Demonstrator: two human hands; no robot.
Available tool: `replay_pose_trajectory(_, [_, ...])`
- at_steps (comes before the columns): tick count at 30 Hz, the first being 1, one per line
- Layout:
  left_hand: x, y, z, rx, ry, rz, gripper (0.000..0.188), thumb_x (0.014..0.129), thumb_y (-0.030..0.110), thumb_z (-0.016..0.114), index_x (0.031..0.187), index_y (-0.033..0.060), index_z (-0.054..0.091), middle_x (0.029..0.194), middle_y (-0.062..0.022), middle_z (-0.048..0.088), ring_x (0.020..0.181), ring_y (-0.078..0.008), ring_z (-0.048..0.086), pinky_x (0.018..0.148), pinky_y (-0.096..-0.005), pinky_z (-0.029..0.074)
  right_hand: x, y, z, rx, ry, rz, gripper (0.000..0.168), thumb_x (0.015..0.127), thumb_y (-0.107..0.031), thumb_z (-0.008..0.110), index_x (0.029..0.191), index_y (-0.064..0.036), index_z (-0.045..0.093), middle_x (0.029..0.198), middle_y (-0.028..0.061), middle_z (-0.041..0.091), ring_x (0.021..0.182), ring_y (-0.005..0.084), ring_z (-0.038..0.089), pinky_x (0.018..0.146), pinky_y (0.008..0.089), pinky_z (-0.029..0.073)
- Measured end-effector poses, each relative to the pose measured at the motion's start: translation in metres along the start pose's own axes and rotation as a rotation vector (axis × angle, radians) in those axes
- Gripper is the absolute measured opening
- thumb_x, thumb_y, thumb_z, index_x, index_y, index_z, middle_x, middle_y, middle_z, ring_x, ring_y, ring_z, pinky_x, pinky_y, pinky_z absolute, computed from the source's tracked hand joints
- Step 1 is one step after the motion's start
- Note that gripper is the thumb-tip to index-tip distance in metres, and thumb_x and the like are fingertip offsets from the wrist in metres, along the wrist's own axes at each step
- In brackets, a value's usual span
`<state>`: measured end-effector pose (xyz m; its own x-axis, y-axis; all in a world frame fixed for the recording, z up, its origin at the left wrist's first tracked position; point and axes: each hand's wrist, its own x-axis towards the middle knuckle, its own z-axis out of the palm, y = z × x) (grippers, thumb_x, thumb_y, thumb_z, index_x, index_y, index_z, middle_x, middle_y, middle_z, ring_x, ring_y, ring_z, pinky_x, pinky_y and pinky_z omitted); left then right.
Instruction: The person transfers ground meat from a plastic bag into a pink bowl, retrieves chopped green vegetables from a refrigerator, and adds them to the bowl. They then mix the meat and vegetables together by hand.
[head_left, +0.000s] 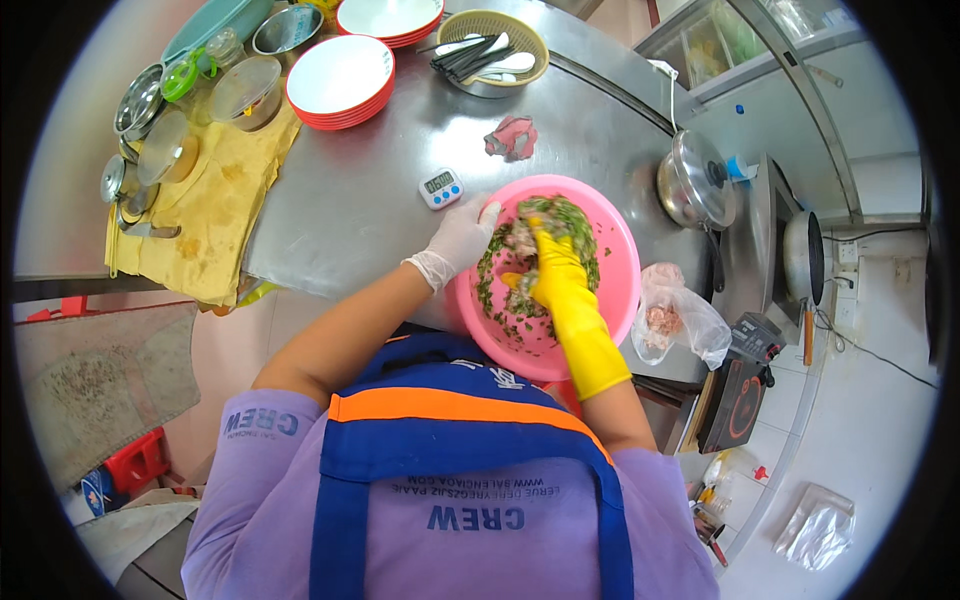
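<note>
A pink plastic basin sits at the near edge of the steel counter, holding a mixture of chopped greens and minced meat. My left hand, in a thin translucent white glove, grips the basin's left rim with the thumb over the edge. Inside the basin is my right hand in a long yellow rubber glove. Its fingers are sunk partly in the mixture and its thumb points left; how far the fingers close is hidden. A white digital timer lies just beyond my left hand.
Beyond the basin lies a crumpled pink cloth. Stacked red-rimmed bowls and a utensil basket stand farther back. Containers crowd a yellow cloth at left. At right are a clear plastic bag of minced meat and a lidded pot.
</note>
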<state>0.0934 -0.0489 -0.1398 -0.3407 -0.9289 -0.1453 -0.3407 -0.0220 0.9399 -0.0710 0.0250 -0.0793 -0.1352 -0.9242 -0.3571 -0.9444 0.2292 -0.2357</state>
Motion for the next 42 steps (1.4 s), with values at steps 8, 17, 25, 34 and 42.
replay_pose_trajectory(8, [0.002,0.006,-0.002,0.032,0.023,-0.036,0.034,0.1,0.028,0.049,0.12,0.0036,0.06,0.102,-0.0179,0.067,0.097,-0.0292,0.063,0.088,-0.0362,0.047,0.019,-0.005,0.057,0.084,-0.006,-0.198,0.06,0.067,-0.003,0.071,0.123,-0.021,0.06,0.113,0.017,0.066,0.107,0.0372,0.061,0.09,0.0411,0.049])
replay_pose_trajectory(17, [0.003,0.013,-0.007,0.05,0.008,-0.001,0.036,0.099,0.028,0.05,0.12,0.0005,0.06,0.102,-0.0191,0.067,0.097,-0.0299,0.064,0.088,-0.0367,0.047,-0.004,0.005,0.033,0.756,-0.098,0.078,0.057,0.076,0.013,0.053,0.13,-0.006,0.053,0.112,0.0139,0.067,0.102,0.0225,0.065,0.087,0.0292,0.049])
replay_pose_trajectory(25, [0.004,0.02,-0.009,0.036,-0.06,-0.081,0.035,0.1,0.029,0.049,0.12,0.0026,0.061,0.1,-0.0179,0.068,0.093,-0.0269,0.065,0.085,-0.0355,0.048,-0.011,0.043,-0.07,1.0,-0.278,-0.121,0.064,0.085,-0.004,0.071,0.142,-0.01,0.043,0.129,0.0121,0.056,0.098,0.0184,0.06,0.08,0.0306,0.052])
replay_pose_trajectory(34, [0.009,0.008,-0.006,0.026,-0.003,-0.005,0.036,0.1,0.029,0.049,0.121,0.0018,0.06,0.103,-0.018,0.068,0.098,-0.0291,0.064,0.088,-0.0363,0.047,0.039,0.023,0.0,1.034,-0.149,-0.094,0.06,0.078,-0.023,0.081,0.129,-0.007,0.054,0.121,0.0094,0.062,0.111,0.0188,0.058,0.095,0.032,0.045])
replay_pose_trajectory(42, [0.006,0.014,-0.005,0.021,-0.016,-0.075,0.033,0.1,0.029,0.048,0.118,0.0038,0.061,0.101,-0.0168,0.068,0.098,-0.0287,0.064,0.088,-0.0358,0.048,-0.001,-0.046,0.042,-0.187,-0.048,-0.253,0.059,0.068,-0.021,0.075,0.124,-0.025,0.059,0.133,0.0155,0.048,0.122,0.0435,0.045,0.092,0.0504,0.044])
